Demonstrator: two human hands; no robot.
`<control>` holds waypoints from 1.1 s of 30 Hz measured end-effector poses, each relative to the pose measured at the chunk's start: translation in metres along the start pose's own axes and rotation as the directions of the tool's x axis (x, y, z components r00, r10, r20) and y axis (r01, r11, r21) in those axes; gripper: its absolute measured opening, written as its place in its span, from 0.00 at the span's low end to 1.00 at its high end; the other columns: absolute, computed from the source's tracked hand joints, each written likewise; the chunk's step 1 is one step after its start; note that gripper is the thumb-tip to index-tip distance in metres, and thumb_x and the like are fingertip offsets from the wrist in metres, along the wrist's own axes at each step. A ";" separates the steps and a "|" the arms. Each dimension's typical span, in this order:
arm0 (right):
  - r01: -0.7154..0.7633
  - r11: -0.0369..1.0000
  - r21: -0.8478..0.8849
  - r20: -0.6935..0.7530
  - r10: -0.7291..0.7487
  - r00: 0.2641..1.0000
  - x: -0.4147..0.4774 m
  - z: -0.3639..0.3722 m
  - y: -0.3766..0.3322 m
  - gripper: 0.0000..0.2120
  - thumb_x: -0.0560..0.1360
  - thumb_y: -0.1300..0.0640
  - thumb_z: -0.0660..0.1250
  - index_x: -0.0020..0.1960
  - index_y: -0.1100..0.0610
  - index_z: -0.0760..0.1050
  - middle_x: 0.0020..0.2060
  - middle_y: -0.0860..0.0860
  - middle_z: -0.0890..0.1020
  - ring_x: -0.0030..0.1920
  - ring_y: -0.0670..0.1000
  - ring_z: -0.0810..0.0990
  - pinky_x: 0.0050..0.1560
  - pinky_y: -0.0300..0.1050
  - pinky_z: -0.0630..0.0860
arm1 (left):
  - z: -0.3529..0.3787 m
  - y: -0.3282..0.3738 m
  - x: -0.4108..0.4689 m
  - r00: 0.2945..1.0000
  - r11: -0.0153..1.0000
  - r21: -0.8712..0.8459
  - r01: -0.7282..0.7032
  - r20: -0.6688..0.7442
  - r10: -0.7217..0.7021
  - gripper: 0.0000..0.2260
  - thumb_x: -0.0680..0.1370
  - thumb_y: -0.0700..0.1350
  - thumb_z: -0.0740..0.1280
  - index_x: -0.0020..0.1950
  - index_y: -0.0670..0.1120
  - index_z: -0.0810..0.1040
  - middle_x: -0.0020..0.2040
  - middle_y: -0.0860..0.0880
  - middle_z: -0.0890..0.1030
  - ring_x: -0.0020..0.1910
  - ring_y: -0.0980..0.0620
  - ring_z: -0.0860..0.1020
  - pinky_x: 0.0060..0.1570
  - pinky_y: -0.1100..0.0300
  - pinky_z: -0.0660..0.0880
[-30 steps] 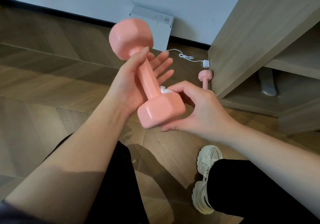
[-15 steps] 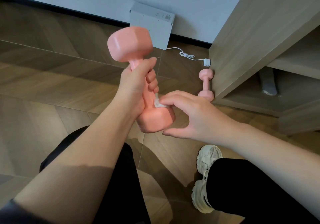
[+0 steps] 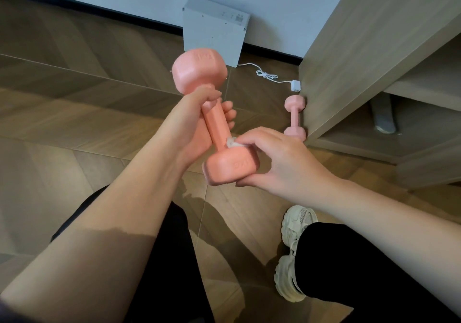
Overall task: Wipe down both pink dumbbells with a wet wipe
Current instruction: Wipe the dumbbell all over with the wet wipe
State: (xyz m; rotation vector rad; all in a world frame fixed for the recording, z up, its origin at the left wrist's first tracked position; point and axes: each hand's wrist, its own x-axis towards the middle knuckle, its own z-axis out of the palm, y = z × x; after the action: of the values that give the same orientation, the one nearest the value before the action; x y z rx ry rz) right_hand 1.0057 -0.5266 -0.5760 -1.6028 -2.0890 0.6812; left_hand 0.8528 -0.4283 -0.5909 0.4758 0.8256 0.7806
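A pink dumbbell [image 3: 216,123] is held up over the floor, tilted with one head far and one head near. My left hand [image 3: 192,125] grips its handle from the left, thumb over the top. My right hand [image 3: 277,158] pinches a small white wet wipe [image 3: 231,143] against the base of the handle at the near head, with its thumb under that head. A second pink dumbbell [image 3: 294,116] lies on the wooden floor against the corner of the cabinet.
A wooden cabinet [image 3: 361,55] with an open lower shelf stands at the right. A grey box [image 3: 212,33] leans on the wall, with a white cable and plug [image 3: 295,85] beside it. My legs and a white shoe [image 3: 293,252] are below.
My left hand closed round the handle after lying open under it. The dumbbell shifted slightly, and my right hand with the wipe moved along the near head to the handle's base.
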 end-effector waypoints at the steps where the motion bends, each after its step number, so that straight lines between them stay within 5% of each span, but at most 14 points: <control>1: -0.014 0.999 0.042 -0.030 0.015 0.999 0.000 -0.002 0.000 0.27 0.61 0.52 0.82 0.57 0.54 0.78 0.48 0.41 0.79 0.49 0.37 0.76 0.52 0.31 0.70 | -0.001 0.002 0.001 1.000 0.999 -0.031 0.007 0.027 -0.006 0.04 0.79 0.41 0.62 0.48 0.41 0.74 0.40 0.44 0.83 0.41 0.47 0.82 0.45 0.55 0.80; 5: -0.059 0.931 0.360 -0.027 0.073 0.997 0.001 -0.014 -0.007 0.28 0.59 0.55 0.83 0.57 0.51 0.78 0.48 0.49 0.83 0.51 0.48 0.81 0.57 0.42 0.77 | 0.007 0.004 0.000 0.982 0.971 -0.239 -0.001 0.186 0.046 0.09 0.75 0.47 0.66 0.38 0.45 0.75 0.51 0.44 0.85 0.48 0.46 0.84 0.46 0.52 0.81; 8: -0.068 0.873 0.483 0.035 0.058 0.998 0.003 -0.017 -0.013 0.27 0.60 0.55 0.81 0.57 0.49 0.77 0.51 0.46 0.82 0.54 0.46 0.81 0.59 0.38 0.75 | 0.009 0.004 -0.005 0.967 0.919 -0.393 0.003 0.237 0.098 0.11 0.74 0.50 0.68 0.35 0.47 0.72 0.41 0.49 0.84 0.35 0.53 0.82 0.35 0.59 0.80; 11: -0.081 0.933 0.351 0.068 0.061 0.996 0.007 -0.015 -0.013 0.27 0.61 0.57 0.82 0.57 0.52 0.77 0.50 0.46 0.82 0.54 0.49 0.80 0.60 0.45 0.76 | 0.006 0.012 -0.003 0.979 0.945 -0.326 0.011 0.194 0.055 0.13 0.76 0.47 0.65 0.33 0.49 0.68 0.23 0.55 0.70 0.20 0.60 0.67 0.20 0.67 0.68; 15: -0.003 0.988 0.155 0.056 -0.006 0.998 0.002 -0.008 -0.014 0.22 0.65 0.57 0.80 0.56 0.53 0.77 0.48 0.46 0.82 0.51 0.48 0.79 0.56 0.39 0.72 | 0.005 0.007 -0.003 0.996 0.992 -0.126 -0.022 0.087 0.033 0.17 0.79 0.46 0.64 0.31 0.50 0.65 0.21 0.55 0.61 0.18 0.58 0.58 0.19 0.65 0.60; 22: 0.134 0.991 0.007 0.096 -0.134 0.986 -0.002 -0.001 -0.017 0.24 0.68 0.58 0.78 0.61 0.61 0.76 0.59 0.48 0.77 0.62 0.43 0.74 0.64 0.38 0.70 | 0.003 -0.005 0.000 0.978 0.992 0.013 -0.124 -0.169 0.124 0.13 0.76 0.47 0.70 0.38 0.47 0.68 0.25 0.51 0.66 0.22 0.54 0.64 0.24 0.63 0.65; 28: 0.157 0.964 -0.216 0.098 -0.138 0.985 0.000 0.006 -0.017 0.25 0.66 0.56 0.78 0.60 0.57 0.74 0.60 0.49 0.75 0.57 0.46 0.74 0.55 0.39 0.70 | 0.003 -0.001 0.001 0.974 0.994 0.025 -0.103 -0.203 0.106 0.10 0.77 0.48 0.70 0.43 0.46 0.71 0.28 0.50 0.70 0.26 0.53 0.69 0.30 0.61 0.71; 33: 0.092 0.966 -0.242 0.057 -0.080 0.995 -0.002 0.014 -0.007 0.32 0.63 0.57 0.80 0.63 0.56 0.70 0.60 0.49 0.73 0.57 0.48 0.74 0.51 0.40 0.71 | -0.005 -0.001 -0.002 0.991 1.000 -0.019 -0.008 -0.133 0.006 0.04 0.77 0.45 0.64 0.46 0.44 0.74 0.34 0.48 0.73 0.31 0.51 0.73 0.39 0.58 0.73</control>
State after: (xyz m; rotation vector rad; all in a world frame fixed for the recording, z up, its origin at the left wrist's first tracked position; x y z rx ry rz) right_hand 0.9927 -0.5323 -0.5828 -1.6230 -2.3375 0.4496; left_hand 0.8477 -0.4301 -0.5935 0.4126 0.9401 0.8328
